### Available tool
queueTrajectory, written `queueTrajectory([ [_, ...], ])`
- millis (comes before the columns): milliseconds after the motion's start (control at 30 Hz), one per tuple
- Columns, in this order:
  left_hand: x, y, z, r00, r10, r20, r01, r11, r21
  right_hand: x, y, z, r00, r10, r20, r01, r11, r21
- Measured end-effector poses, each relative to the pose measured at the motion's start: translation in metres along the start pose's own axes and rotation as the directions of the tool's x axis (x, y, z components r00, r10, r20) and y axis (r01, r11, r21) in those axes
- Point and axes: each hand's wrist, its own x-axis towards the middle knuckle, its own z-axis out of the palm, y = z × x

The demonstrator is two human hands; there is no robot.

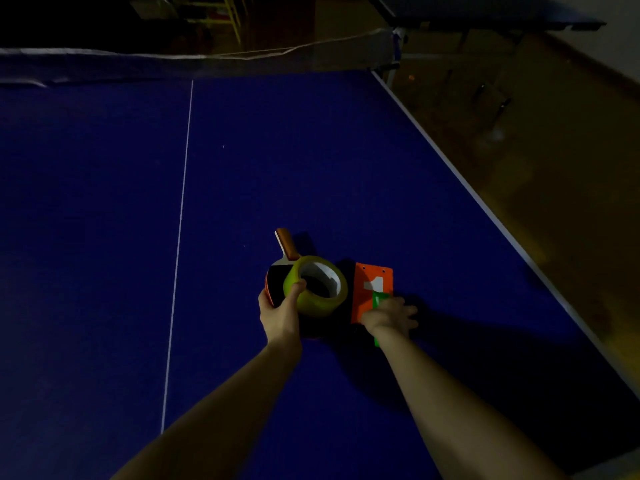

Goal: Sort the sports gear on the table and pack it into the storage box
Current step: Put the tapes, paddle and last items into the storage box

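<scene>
A table tennis paddle (277,275) with a black face and a brown handle pointing away lies on the blue table (104,237). My left hand (280,317) grips the paddle's near edge, its thumb pressing a yellow-green roll of tape (313,299) that rests on the paddle. To the right lies an orange score card (367,299) with a white number. My right hand (391,315) rests on the card's near right corner with fingers spread, over a green piece (377,301) that sticks out below the wrist. A dark item under the card is unclear. No storage box is in view.
The net (207,62) spans the far end of the table. A white centre line (178,237) runs down the left half. The table's right edge (485,202) drops to a brown floor (554,168). Another table's corner (485,12) shows at the top right. The room is dim.
</scene>
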Motion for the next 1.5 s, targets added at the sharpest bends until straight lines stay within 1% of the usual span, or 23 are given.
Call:
queueTrajectory([
  [67, 0.000, -0.002, -0.001, 1.000, 0.004, 0.001, -0.004, 1.000, -0.004, -0.001, -0.001, 0.002, 1.000, -0.023, -0.016, 0.024, 1.000, 0.011],
  [267, 0.000, -0.004, -0.003, 1.000, 0.017, -0.005, -0.017, 1.000, -0.003, -0.007, -0.006, 0.015, 0.989, -0.149, 0.001, 0.149, 0.987, -0.064],
  [367, 0.001, -0.005, -0.005, 1.000, 0.018, -0.001, -0.018, 1.000, -0.006, -0.007, -0.006, 0.017, 0.985, -0.170, 0.028, 0.172, 0.983, -0.070],
  [467, 0.000, -0.006, -0.007, 1.000, 0.015, -0.008, -0.015, 1.000, -0.013, -0.006, -0.003, 0.015, 0.981, -0.190, 0.027, 0.192, 0.978, -0.085],
  [667, -0.003, -0.003, -0.010, 1.000, 0.012, -0.012, -0.012, 1.000, -0.013, -0.005, 0.000, -0.001, 0.987, -0.158, -0.013, 0.159, 0.982, 0.103],
  [800, -0.011, -0.002, -0.014, 1.000, 0.005, -0.027, -0.006, 0.999, -0.031, -0.013, 0.005, -0.008, 0.991, -0.126, -0.046, 0.133, 0.962, 0.240],
  [933, -0.019, 0.002, -0.021, 0.999, 0.001, -0.045, -0.002, 1.000, -0.029, -0.025, 0.011, -0.014, 0.992, -0.128, -0.007, 0.124, 0.946, 0.300],
  [1000, -0.024, 0.004, -0.026, 0.999, 0.007, -0.039, -0.008, 0.999, -0.035, -0.034, 0.013, -0.017, 0.990, -0.138, 0.030, 0.123, 0.948, 0.293],
  [1067, -0.029, 0.004, -0.033, 0.999, 0.014, -0.039, -0.016, 0.999, -0.033, -0.041, 0.015, -0.013, 0.985, -0.134, 0.105, 0.100, 0.956, 0.276],
  [1133, -0.031, 0.002, -0.037, 0.999, 0.007, -0.038, -0.009, 1.000, -0.028, -0.047, 0.016, -0.007, 0.976, -0.131, 0.172, 0.089, 0.969, 0.231],
  [1167, -0.031, 0.002, -0.043, 0.999, 0.001, -0.045, -0.002, 1.000, -0.030, -0.051, 0.015, -0.001, 0.974, -0.135, 0.183, 0.099, 0.976, 0.192],
  [1267, -0.030, 0.001, -0.058, 0.997, -0.027, -0.074, 0.025, 0.999, -0.037, -0.055, 0.018, 0.015, 0.977, -0.182, 0.107, 0.178, 0.983, 0.053],
  [1300, -0.030, 0.002, -0.062, 0.996, -0.028, -0.083, 0.025, 0.999, -0.040, -0.056, 0.019, 0.019, 0.976, -0.203, 0.081, 0.201, 0.979, 0.033],
  [1367, -0.030, 0.002, -0.071, 0.995, -0.029, -0.092, 0.025, 0.999, -0.047, -0.060, 0.020, 0.028, 0.974, -0.221, 0.059, 0.219, 0.975, 0.035],
  [1500, -0.031, 0.001, -0.079, 0.996, -0.022, -0.088, 0.019, 0.999, -0.041, -0.072, 0.020, 0.043, 0.978, -0.201, 0.058, 0.195, 0.976, 0.095],
])
